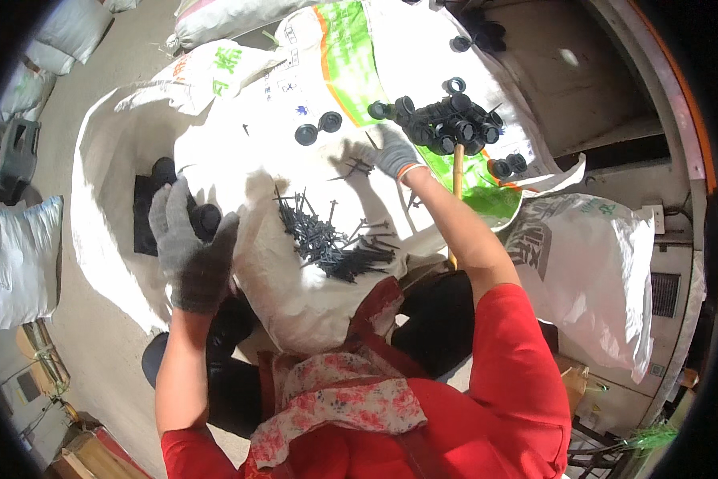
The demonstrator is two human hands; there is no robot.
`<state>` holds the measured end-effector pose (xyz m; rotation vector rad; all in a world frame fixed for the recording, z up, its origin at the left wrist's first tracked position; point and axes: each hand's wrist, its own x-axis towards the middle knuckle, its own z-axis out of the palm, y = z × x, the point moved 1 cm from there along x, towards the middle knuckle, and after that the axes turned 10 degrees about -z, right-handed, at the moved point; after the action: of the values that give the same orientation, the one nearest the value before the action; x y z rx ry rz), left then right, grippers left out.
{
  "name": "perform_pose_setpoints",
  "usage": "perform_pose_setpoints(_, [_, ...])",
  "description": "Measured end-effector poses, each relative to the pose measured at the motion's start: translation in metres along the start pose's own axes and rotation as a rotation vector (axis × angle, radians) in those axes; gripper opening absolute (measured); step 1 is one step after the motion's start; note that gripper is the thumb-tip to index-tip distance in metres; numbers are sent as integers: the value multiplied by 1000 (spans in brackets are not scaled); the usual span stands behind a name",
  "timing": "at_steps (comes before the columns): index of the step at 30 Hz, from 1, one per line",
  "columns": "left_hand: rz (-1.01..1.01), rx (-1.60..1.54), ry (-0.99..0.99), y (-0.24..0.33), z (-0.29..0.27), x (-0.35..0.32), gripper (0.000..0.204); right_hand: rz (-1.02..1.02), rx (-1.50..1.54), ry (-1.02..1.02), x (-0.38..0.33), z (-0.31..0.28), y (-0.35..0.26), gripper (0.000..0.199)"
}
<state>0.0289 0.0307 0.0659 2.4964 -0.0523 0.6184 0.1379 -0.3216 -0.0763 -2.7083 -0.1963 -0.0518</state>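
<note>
My left hand (189, 247), in a dark grey glove, is at the mouth of an open white sack (107, 144), fingers apart. A round black cap (206, 221) shows between its thumb and fingers; it looks loose, not gripped. More black pieces lie inside the sack behind the hand. My right hand (394, 155), in a lighter grey glove with an orange-edged cuff, hovers over the white sheet of sacking with its fingers stretched out. Just beside its fingertips lie a few thin black pins (359, 165). A pile of black pins (327, 239) lies nearer me.
A heap of black caps (454, 120) lies on the far right of the sacking, next to a bamboo stick (458, 172). Two caps (317, 128) sit apart. A full white bag (586, 263) stands at the right, another sack (15, 259) at the left. A grey plastic object (15, 160) is farther left.
</note>
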Motion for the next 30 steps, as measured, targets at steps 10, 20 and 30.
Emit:
perform_pose_setpoints(10, [-49, -112, -285, -17, 23, 3, 60, 879, -400, 180, 54, -75, 177, 95])
perform_pose_setpoints(20, [-201, -72, -556, -2, 35, 11, 47, 476, -216, -274, 86, -56, 220, 99])
perform_pose_setpoints(30, [-121, -233, -505, -2, 19, 0, 50, 15, 186, -558, 58, 48, 66, 101])
